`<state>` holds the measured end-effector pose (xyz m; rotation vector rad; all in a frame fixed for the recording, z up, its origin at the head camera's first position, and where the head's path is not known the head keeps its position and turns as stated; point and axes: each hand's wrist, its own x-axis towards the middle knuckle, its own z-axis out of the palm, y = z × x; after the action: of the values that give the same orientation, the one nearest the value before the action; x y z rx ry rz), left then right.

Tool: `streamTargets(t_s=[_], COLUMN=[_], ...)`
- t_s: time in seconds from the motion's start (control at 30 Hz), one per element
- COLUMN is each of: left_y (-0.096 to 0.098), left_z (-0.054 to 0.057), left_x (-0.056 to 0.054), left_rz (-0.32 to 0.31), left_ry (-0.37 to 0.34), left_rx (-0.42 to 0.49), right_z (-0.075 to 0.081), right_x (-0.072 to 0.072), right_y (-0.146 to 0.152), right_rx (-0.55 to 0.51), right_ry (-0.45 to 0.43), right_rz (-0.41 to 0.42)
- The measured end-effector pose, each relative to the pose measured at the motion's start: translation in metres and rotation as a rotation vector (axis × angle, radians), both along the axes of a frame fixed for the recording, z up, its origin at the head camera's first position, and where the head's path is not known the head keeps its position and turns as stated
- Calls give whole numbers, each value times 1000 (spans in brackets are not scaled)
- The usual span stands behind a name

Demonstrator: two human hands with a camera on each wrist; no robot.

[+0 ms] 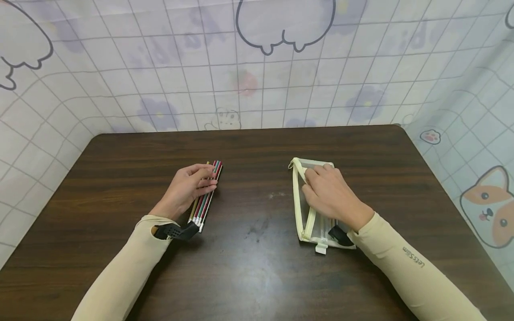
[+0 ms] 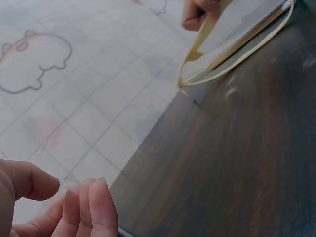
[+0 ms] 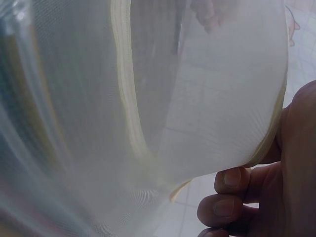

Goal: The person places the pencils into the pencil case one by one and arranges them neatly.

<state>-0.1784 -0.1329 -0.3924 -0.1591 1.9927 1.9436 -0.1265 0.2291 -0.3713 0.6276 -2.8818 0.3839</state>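
Several pencils in different colours (image 1: 203, 206) lie side by side on the table, their eraser ends toward me. My left hand (image 1: 186, 188) is over them, fingers loosely bent; in the left wrist view the thumb stands apart from the fingers (image 2: 102, 205) with nothing between. On the right is a see-through mesh pencil case (image 1: 298, 209) with pale yellow edging, its opening spread. My right hand (image 1: 331, 191) pinches its edge, as the right wrist view shows with curled fingers (image 3: 224, 207). Inside the case lies a yellow pencil (image 2: 252, 37), with others blurred behind the mesh.
The dark wooden table (image 1: 249, 276) reaches back to a pale grid-patterned cloth (image 1: 277, 98) with cartoon prints, which also rises at both sides. A white tab (image 1: 321, 248) sticks out from the case's near end.
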Motion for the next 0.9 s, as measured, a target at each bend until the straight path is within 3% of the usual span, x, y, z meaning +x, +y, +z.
streamTargets(t_s=[0.3,0.57,0.9], left_y=[-22,-35,-44], left_z=[0,-2,1], left_x=[-5,-9,-9], left_rz=[36,-28,-83], left_ry=[-2,-27,0], left_rx=[46,-126,-312], right_z=[-1,-1,-2], right_x=[-1,-2,-2], right_y=[0,0,0], right_rx=[10,4,7], right_ry=[-10,-10,-3], right_rz=[-4,-11,-11])
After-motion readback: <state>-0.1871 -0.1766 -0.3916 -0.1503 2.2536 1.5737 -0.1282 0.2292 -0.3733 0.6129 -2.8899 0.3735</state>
